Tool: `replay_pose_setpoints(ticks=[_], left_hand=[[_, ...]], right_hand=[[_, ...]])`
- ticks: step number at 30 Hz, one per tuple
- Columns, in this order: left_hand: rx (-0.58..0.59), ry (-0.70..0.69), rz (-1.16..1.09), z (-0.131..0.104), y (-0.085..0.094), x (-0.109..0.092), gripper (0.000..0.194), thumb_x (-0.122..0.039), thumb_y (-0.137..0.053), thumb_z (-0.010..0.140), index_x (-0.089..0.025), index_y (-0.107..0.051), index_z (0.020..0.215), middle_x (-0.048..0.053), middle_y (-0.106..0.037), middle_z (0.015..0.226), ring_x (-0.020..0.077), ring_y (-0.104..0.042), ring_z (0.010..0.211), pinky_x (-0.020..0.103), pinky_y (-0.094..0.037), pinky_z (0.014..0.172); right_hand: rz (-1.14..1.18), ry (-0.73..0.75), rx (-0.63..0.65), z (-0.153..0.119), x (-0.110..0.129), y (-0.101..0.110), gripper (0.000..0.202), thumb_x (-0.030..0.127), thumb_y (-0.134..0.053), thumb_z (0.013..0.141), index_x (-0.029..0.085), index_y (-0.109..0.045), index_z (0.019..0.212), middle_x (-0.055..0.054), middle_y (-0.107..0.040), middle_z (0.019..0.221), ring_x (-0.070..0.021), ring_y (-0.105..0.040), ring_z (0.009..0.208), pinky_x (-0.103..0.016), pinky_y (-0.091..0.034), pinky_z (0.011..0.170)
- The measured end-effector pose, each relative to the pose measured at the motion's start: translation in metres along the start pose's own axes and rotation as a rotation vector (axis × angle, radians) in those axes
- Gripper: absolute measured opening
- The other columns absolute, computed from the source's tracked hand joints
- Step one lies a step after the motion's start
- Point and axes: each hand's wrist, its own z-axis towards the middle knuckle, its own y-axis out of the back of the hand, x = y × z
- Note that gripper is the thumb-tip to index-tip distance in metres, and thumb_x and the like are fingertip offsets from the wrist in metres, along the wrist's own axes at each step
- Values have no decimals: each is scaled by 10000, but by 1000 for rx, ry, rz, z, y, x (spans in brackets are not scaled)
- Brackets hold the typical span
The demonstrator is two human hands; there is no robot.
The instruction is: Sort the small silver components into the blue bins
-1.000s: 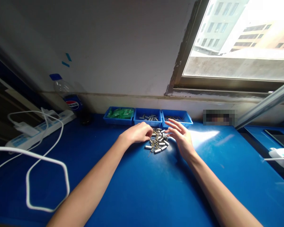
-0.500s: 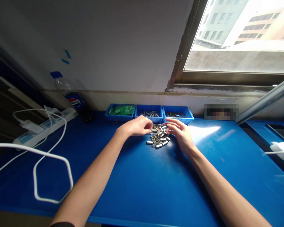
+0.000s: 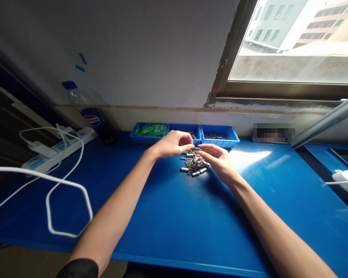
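Note:
A loose pile of small metal parts [image 3: 195,166], thin brass-coloured screw-like pins and short silver-white blocks, lies on the blue table [image 3: 168,216]. Just above its far side, my left hand [image 3: 176,143] is closed in a pinch, thumb and forefinger pointing right. My right hand [image 3: 216,156] comes in from the other side, its thumb and fingertips closed close to the left fingertips. A small dark piece shows between the two sets of fingertips; its kind is too small to make out.
Behind the hands stand three blue bins: one with green pieces [image 3: 150,130], a partly hidden middle bin [image 3: 171,126], and one with thin pins [image 3: 216,136]. A cola bottle [image 3: 94,117], a power strip [image 3: 60,150] and a white cable [image 3: 87,200] are on the left.
Both hands have come together above the pile, the left moving right and the right closing its fingers. The small dark piece now shows at their fingertips. The view has tilted slightly.

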Motion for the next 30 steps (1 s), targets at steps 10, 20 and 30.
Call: replay_pose_setpoints(ticks=[10,20,30], left_hand=[[118,73,194,-3,-2,5,211,-312,-664,879,-152,-796,919,60,-779,868,167,-681,757,236,-480,670],[149,132,382,3,-20,23,35,-155,-768,737,-178,-788,752,66,-766,802,178,-669,681,251,-457,610],[169,128,362,0,-17,19,64,-151,-726,771,-172,-714,712,50,-714,738,175,-624,648,264,-399,582]], right_hand=[[-60,37,-122,5,-10,4,331,465,-876,755,224,-807,972,-49,-777,840,-208,-694,756,-389,-569,801],[-78,178,-269,8,-6,11,567,479,-844,776,249,-710,1276,-137,-693,1386,-318,-736,1127,-483,-577,980],[-84,123,-219,6,-5,9,413,440,-818,794,247,-750,1152,-115,-741,1286,-252,-745,910,-433,-594,835]])
